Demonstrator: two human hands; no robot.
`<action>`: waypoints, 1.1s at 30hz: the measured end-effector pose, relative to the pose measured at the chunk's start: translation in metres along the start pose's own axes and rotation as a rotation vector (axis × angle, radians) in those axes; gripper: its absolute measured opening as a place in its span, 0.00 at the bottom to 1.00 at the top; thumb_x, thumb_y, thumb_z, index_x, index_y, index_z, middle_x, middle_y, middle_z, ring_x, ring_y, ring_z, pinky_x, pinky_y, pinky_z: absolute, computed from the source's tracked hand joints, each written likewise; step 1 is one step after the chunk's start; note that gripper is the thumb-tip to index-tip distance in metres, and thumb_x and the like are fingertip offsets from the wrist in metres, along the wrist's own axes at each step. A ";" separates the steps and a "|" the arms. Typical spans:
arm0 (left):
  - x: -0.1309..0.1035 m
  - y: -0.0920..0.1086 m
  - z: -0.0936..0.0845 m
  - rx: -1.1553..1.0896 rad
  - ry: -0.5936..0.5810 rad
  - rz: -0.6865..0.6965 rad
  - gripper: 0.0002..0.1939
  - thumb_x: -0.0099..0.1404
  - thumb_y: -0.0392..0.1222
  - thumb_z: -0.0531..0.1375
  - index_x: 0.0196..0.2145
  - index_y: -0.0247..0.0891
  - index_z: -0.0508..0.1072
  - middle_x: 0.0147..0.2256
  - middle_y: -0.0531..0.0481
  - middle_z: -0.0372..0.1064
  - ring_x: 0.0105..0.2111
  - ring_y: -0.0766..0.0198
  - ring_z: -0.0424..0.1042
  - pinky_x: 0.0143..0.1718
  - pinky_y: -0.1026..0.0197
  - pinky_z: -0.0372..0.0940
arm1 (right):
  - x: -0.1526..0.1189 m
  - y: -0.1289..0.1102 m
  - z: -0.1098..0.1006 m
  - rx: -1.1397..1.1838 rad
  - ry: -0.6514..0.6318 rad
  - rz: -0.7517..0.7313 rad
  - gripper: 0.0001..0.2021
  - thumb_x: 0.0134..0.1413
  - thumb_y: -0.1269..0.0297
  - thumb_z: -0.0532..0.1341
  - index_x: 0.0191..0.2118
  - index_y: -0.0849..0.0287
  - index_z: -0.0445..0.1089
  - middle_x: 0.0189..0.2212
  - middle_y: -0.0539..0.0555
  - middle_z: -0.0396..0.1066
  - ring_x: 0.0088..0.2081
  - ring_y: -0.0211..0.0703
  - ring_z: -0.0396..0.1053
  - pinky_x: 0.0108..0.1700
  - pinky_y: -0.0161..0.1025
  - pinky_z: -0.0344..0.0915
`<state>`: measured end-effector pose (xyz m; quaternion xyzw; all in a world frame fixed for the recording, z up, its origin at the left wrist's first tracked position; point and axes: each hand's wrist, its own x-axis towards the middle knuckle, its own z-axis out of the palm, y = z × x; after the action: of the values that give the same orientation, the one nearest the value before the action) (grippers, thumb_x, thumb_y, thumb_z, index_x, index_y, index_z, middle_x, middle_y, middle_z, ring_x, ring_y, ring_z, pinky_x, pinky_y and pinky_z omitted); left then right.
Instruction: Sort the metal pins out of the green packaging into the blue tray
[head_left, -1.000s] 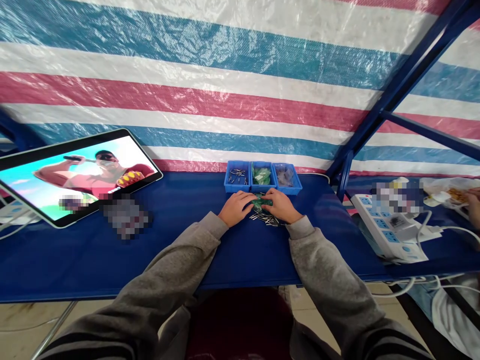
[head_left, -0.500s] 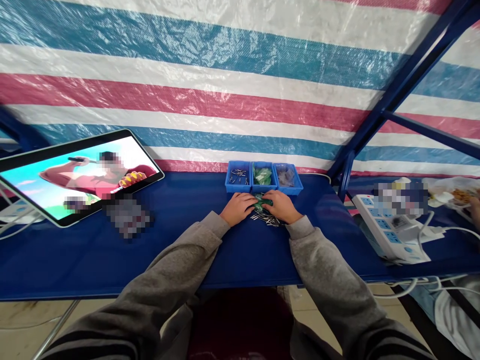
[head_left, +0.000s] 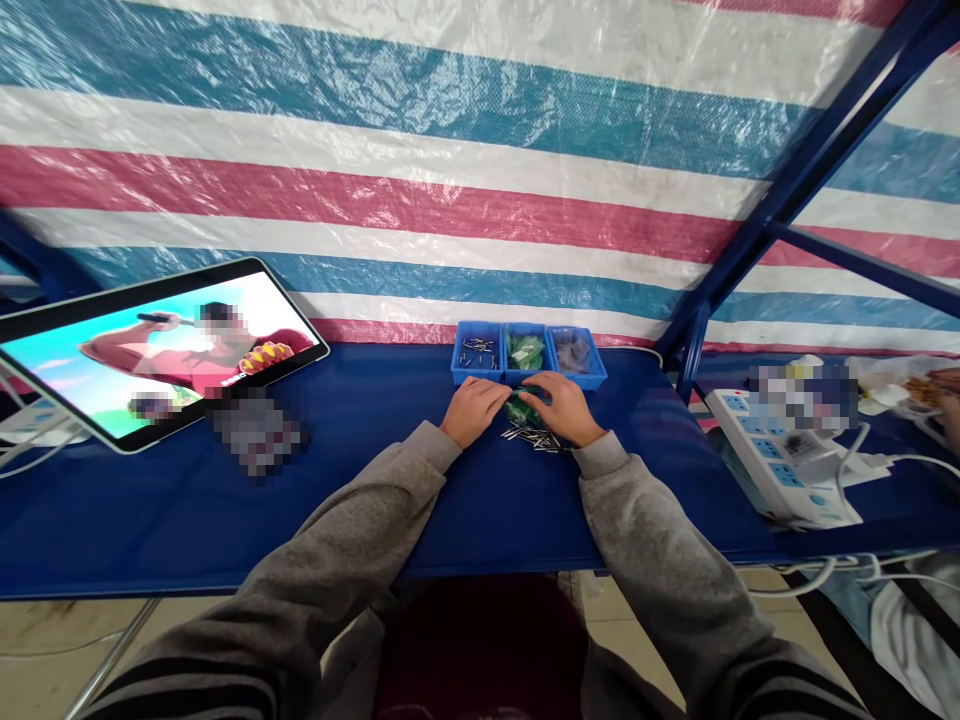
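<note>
A green plastic bag (head_left: 519, 409) lies between my hands in front of the small bins. My left hand (head_left: 472, 411) is closed, its fingers pressed together at the bag's left edge. From the other side my right hand (head_left: 568, 408) pinches the bag's top edge, thumb and forefinger curved close together. Just below the bag is a loose pile of thin metal pins (head_left: 534, 437), perhaps rivets, on the blue table (head_left: 495, 510). Behind my hands stand three blue bins: the left bin (head_left: 457, 376) holds similar pins, the middle bin (head_left: 517, 376) green plastic, the right bin (head_left: 589, 382) clear bags.
A tablet (head_left: 180, 350) playing a video leans at the left, with a blurred object (head_left: 259, 435) before it. On the right are a power strip (head_left: 780, 460) with cables, a blue metal frame (head_left: 694, 350) and another person's hand (head_left: 949, 395). A striped tarp (head_left: 480, 210) hangs behind.
My right thumb and fingers have lifted and drawn back slightly, showing more of the green bag. My left fingers have pulled together at its edge. The pins have stayed put.
</note>
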<state>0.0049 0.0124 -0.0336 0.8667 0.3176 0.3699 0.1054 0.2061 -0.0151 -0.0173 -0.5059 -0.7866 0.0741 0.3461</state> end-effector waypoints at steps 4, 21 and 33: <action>0.000 0.012 -0.007 -0.177 0.197 -0.171 0.15 0.70 0.47 0.53 0.39 0.38 0.77 0.39 0.45 0.78 0.40 0.57 0.75 0.47 0.53 0.65 | 0.001 -0.005 -0.003 0.147 0.028 0.081 0.13 0.56 0.55 0.61 0.40 0.58 0.75 0.32 0.55 0.75 0.29 0.44 0.68 0.36 0.41 0.65; 0.006 0.025 -0.007 -0.937 0.121 -0.481 0.31 0.57 0.50 0.66 0.53 0.37 0.59 0.18 0.60 0.65 0.19 0.63 0.72 0.25 0.61 0.69 | -0.001 -0.019 -0.011 0.391 0.131 -0.058 0.14 0.58 0.65 0.55 0.48 0.54 0.71 0.52 0.59 0.66 0.44 0.46 0.69 0.40 0.42 0.70; 0.005 0.024 -0.014 -0.495 0.128 -0.242 0.19 0.62 0.55 0.62 0.37 0.35 0.75 0.32 0.49 0.65 0.28 0.66 0.64 0.30 0.62 0.62 | 0.000 -0.017 -0.004 0.523 0.086 0.154 0.09 0.55 0.58 0.62 0.31 0.58 0.71 0.25 0.52 0.73 0.28 0.44 0.71 0.35 0.41 0.68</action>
<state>0.0089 -0.0035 -0.0109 0.7453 0.3248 0.4751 0.3367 0.1963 -0.0242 -0.0063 -0.4604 -0.6844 0.2793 0.4915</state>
